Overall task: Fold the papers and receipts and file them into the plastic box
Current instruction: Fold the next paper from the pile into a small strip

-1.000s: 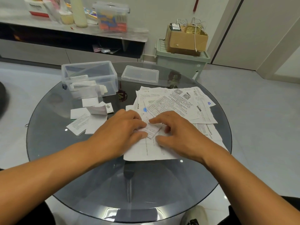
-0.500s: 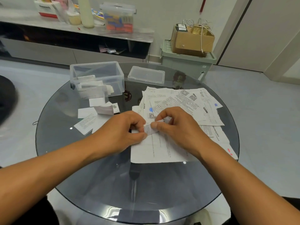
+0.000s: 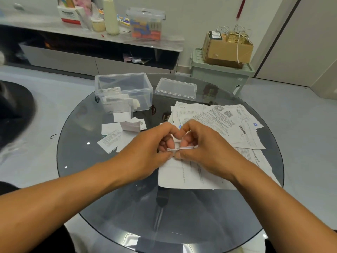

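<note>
Smoked glass is forming the round table [image 3: 113,203], whose rim from five to eight o'clock is lying bare and roomy, while the left hand [image 3: 145,154] and right hand [image 3: 206,152] are pinching a small folded receipt [image 3: 179,148] between thumbs and fingertips just above the centre. Loose printed papers [image 3: 228,125] are fanning toward two o'clock near the edge, their QR codes showing but the print too small to read. At eleven o'clock the clear plastic box [image 3: 124,92] is holding folded slips, its lid [image 3: 176,88] lying beside it at twelve.

white printed papers [image 3: 224,123], smoky, perhaps grey table [image 3: 109,198]
</note>
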{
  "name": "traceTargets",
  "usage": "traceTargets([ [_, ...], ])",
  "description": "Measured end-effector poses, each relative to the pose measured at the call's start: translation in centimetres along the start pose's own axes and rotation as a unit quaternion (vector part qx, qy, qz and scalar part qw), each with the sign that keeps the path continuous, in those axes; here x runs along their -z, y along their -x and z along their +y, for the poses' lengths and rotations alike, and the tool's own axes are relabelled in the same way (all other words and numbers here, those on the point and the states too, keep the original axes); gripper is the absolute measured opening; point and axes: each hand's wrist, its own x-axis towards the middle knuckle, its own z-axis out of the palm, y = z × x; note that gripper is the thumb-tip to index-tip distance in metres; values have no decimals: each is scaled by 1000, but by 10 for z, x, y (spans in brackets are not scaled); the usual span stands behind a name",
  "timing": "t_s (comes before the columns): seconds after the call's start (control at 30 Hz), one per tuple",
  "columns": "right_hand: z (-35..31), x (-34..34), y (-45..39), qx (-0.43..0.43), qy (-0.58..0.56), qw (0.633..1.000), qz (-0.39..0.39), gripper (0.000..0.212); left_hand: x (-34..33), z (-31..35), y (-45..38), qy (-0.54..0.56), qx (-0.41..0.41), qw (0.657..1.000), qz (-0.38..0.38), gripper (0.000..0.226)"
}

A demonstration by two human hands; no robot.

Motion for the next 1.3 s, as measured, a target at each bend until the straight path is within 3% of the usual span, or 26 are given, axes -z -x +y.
traceTargets([
  [0.1, -6, -2, -4, 8, 17, 1000, 21, 16, 18, 6, 4, -37, -50, 997, 35, 46],
  [0.23, -12, -1, -15, -22, -63, 991, 112, 18, 59, -1, 5, -259, -30, 954, 150, 71],
  [0.3, -14, -1, -20, -44, -121, 985, 117, 18, 76, -14, 7, -330, 14, 931, 157, 54],
  [0.37, -17, -6, -24, -62, -162, 980, 101, 18, 82, -28, 11, -336, 44, 930, 139, 16],
  [0.47, -22, -13, -29, -86, -220, 969, 73, 21, 81, -40, 14, -222, 109, 956, 159, 12],
  [0.57, -26, -12, -31, -120, -294, 947, 54, 23, 84, -35, 14, 35, 173, 962, 208, 4],
  [0.63, -28, -12, -33, -132, -358, 924, 25, 21, 85, -32, 15, 234, 217, 926, 201, 10],
  [0.73, -33, -18, -36, -131, -442, 887, -19, 13, 79, -30, 18, 365, 259, 877, 173, 13],
  [0.9, -45, -33, -31, -114, -500, 856, -63, 9, 62, -23, 17, 367, 256, 885, 131, 25],
  [1.0, -45, -42, -32, -74, -392, 917, 15, 13, 55, -16, 18, 346, 236, 906, 59, 31],
  [1.1, -41, -47, -33, -33, -274, 958, 84, 16, 58, -9, 22, 367, 206, 906, -37, 43],
  [1.17, -40, -46, -33, -20, -256, 963, 77, 14, 59, -6, 24, 388, 194, 899, -62, 37],
  [1.23, -41, -45, -33, 2, -263, 964, 39, 10, 59, -9, 23, 389, 211, 896, -30, 30],
  [1.3, -41, -43, -36, 46, -220, 974, 29, 5, 62, -12, 24, 329, 222, 917, -34, 29],
])
